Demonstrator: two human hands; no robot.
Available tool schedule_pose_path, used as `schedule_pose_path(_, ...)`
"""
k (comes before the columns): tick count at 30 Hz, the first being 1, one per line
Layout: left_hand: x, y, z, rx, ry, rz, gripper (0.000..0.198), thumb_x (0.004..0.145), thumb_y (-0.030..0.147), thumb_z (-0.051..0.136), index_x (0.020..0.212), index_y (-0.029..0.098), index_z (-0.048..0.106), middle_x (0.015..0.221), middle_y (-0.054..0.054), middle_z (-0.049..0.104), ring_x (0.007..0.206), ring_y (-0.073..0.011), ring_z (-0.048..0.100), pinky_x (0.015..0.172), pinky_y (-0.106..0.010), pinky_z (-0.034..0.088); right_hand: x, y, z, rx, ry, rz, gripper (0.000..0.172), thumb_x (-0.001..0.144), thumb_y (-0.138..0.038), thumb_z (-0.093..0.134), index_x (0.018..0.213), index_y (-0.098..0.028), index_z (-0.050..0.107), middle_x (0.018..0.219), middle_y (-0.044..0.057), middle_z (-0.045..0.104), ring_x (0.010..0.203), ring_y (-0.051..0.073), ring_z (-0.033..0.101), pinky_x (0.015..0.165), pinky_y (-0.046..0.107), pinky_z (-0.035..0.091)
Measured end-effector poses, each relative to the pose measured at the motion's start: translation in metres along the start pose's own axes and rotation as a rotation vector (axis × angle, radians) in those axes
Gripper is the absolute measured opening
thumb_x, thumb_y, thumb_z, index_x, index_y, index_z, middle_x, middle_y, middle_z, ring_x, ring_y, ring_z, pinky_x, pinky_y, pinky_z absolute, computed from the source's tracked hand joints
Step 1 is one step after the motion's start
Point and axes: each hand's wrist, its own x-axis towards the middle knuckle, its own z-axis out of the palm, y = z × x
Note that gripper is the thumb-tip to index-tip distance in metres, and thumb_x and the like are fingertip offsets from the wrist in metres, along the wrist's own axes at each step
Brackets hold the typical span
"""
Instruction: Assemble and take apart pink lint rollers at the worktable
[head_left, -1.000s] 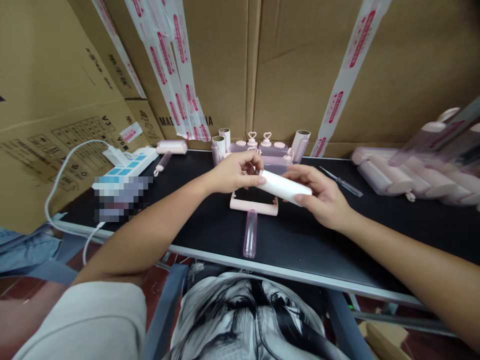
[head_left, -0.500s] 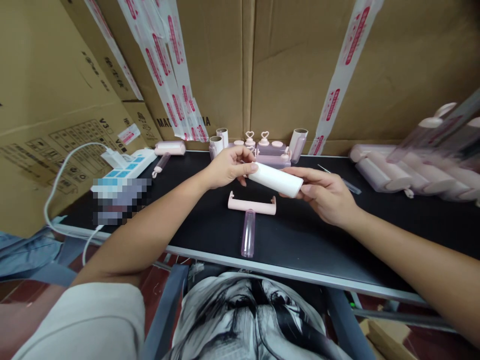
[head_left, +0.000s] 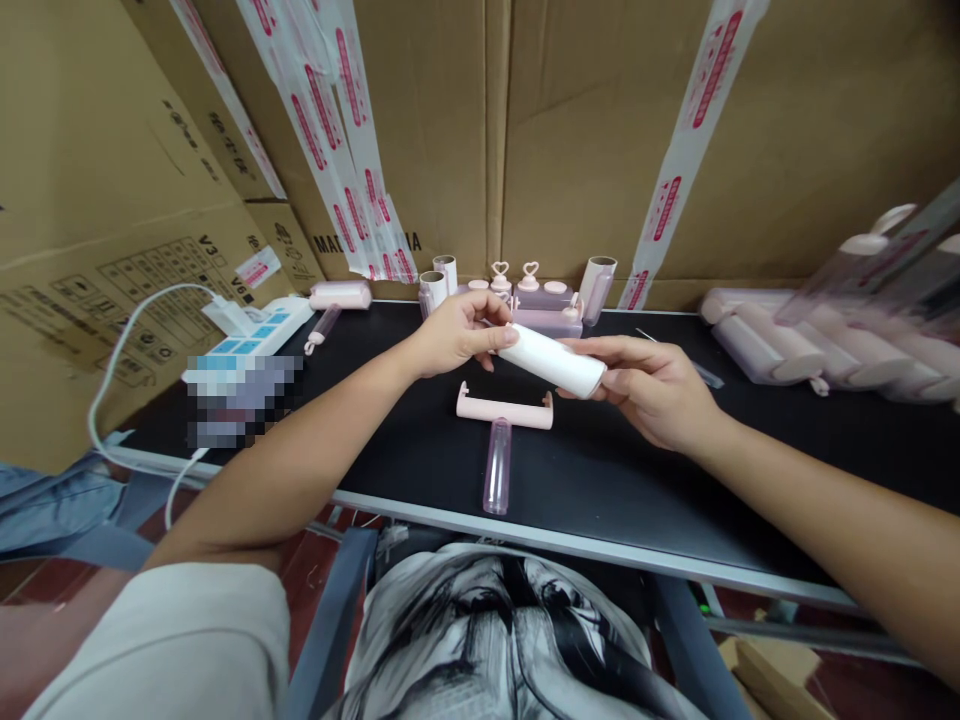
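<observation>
A white lint roller refill is held up above the black table, tilted down to the right. My left hand pinches its left end between thumb and fingers. My right hand grips the right end, thumb at the rim and fingers behind the roll. Below the roll lies a pink lint roller frame with two upturned end arms and a clear pinkish handle pointing toward me. The undersides of the fingers behind the roll are partly hidden.
Along the back stand lint roller parts and upright rolls. Several pink lint rollers are heaped at right. A power strip with white cables sits at left. Cardboard boxes wall the back and left. The table's metal edge faces me.
The white roll has turned very slightly in my hands, its right end dipping a little. Both hands keep their hold, and the frame on the table stays put.
</observation>
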Motion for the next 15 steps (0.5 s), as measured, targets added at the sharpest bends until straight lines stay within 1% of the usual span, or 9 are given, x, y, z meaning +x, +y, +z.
schedule_pose_path(4,0.001,0.002,0.001,-0.042,0.016,-0.003,0.063,0.066,0.057,0.093,0.097,0.013,0.06,0.088,-0.002,0.065,0.067,-0.0121,0.067,0.05,-0.025,0.062,0.0,-0.007,0.007,0.124,0.029,0.029,0.022,0.075,-0.016,0.073,0.091,-0.027,0.084,0.125,0.005,0.078,0.096,0.031,0.077,0.083,0.056,0.068)
schedule_pose_path(6,0.001,0.003,0.002,-0.066,0.031,-0.02,0.063,0.069,0.059,0.091,0.099,0.014,0.059,0.084,-0.001,0.066,0.065,-0.0128,0.067,0.052,-0.026,0.062,0.001,-0.009,0.008,0.166,0.053,0.041,0.02,0.074,-0.015,0.072,0.087,-0.024,0.083,0.12,0.006,0.079,0.095,0.031,0.077,0.085,0.059,0.068)
schedule_pose_path(8,0.0,0.004,0.002,-0.048,0.067,-0.028,0.058,0.072,0.056,0.089,0.099,0.015,0.058,0.081,-0.001,0.066,0.064,-0.0135,0.068,0.054,-0.027,0.061,0.004,-0.011,0.006,0.204,0.097,0.046,0.021,0.072,-0.014,0.069,0.086,-0.023,0.082,0.109,0.006,0.081,0.091,0.029,0.077,0.082,0.057,0.069)
schedule_pose_path(10,0.001,0.006,0.001,0.036,0.13,0.0,0.048,0.076,0.048,0.087,0.098,0.016,0.059,0.081,0.0,0.067,0.064,-0.0129,0.067,0.057,-0.027,0.06,0.009,-0.016,-0.001,0.25,0.162,0.017,0.024,0.069,-0.013,0.066,0.087,-0.021,0.081,0.096,0.006,0.081,0.085,0.026,0.077,0.079,0.052,0.071)
schedule_pose_path(13,0.009,0.012,-0.002,0.296,0.226,0.094,0.029,0.08,0.031,0.083,0.097,0.016,0.064,0.087,-0.001,0.069,0.071,-0.012,0.067,0.068,-0.028,0.058,0.018,-0.026,-0.015,0.324,0.289,-0.093,0.025,0.067,-0.013,0.064,0.088,-0.016,0.078,0.084,0.007,0.078,0.08,0.027,0.078,0.073,0.045,0.072)
schedule_pose_path(15,0.022,0.016,-0.002,0.486,0.231,0.142,0.025,0.079,0.025,0.08,0.099,0.016,0.068,0.094,-0.003,0.072,0.078,-0.0133,0.067,0.077,-0.03,0.057,0.023,-0.034,-0.024,0.345,0.372,-0.173,0.027,0.066,-0.013,0.062,0.089,-0.014,0.076,0.082,0.008,0.076,0.079,0.028,0.078,0.067,0.04,0.071)
